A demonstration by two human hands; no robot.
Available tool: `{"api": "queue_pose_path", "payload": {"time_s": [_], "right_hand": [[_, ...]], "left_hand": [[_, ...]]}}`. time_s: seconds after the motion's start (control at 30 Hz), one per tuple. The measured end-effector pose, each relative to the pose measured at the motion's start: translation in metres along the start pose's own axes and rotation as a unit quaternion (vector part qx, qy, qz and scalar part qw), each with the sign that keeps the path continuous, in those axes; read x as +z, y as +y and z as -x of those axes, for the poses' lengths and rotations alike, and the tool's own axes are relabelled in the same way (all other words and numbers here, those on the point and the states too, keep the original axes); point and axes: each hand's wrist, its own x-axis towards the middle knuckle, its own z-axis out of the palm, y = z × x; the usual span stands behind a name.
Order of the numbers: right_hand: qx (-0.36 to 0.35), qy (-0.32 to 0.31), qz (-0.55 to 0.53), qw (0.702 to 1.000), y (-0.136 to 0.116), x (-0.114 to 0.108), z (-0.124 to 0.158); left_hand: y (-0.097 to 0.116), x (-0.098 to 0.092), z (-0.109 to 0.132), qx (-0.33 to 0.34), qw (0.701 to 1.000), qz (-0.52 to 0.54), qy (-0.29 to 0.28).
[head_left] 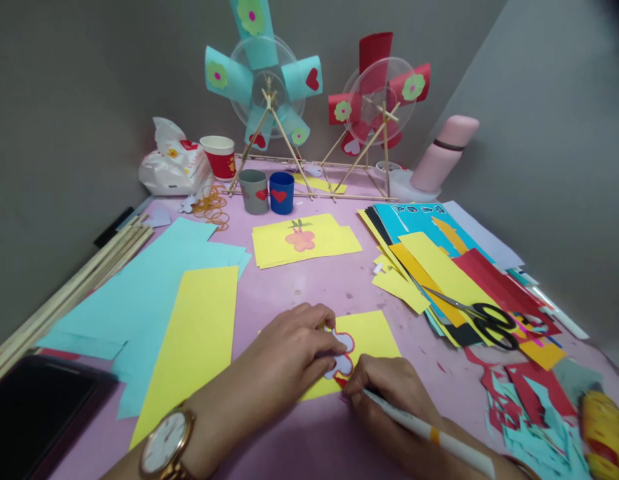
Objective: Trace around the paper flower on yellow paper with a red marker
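Note:
My left hand (309,340), wrist turned in from the left, has its fingertips closed down on a pale lavender flower-shaped paper cutout (343,364). Under the cutout lies a yellow sheet of paper (377,330), and a red line runs along the cutout's edge. In my right hand (389,387) is a white marker (414,423) with an orange band, gripped like a pen. Its tip is hidden behind the fingers, close to the cutout's lower right edge, where red shows. Above my hands rests a yellow card stack (309,240) with a pink flower drawn on it.
Scissors (482,320) lie on coloured sheets at right, above paper scraps (534,420). At left are blue sheets (139,287), a yellow strip (204,320), sticks (89,280) and a phone (44,407). Behind stand two cups (282,193), two paper-bladed wheels (268,87) and a pink bottle (444,153).

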Motion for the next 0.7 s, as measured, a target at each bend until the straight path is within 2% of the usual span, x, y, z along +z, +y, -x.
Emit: {"api": "queue_pose_path", "payload": {"time_s": [0.23,0.5,0.7], "right_hand": [[-0.017,0.019,0.04,0.999,0.0004,0.0027,0.0006],[-0.024,-0.003,0.039,0.999,-0.0006,0.0025,0.0003],[-0.026,0.005,0.048,0.999,0.0014,0.0055,-0.0002]], "left_hand": [[-0.0009,0.0003,0.0005,0.007,1.0,0.006,0.003],[-0.0005,-0.0001,0.0001,0.005,1.0,0.004,0.0],[-0.0002,0.0015,0.001,0.005,1.0,0.002,0.0]]}}
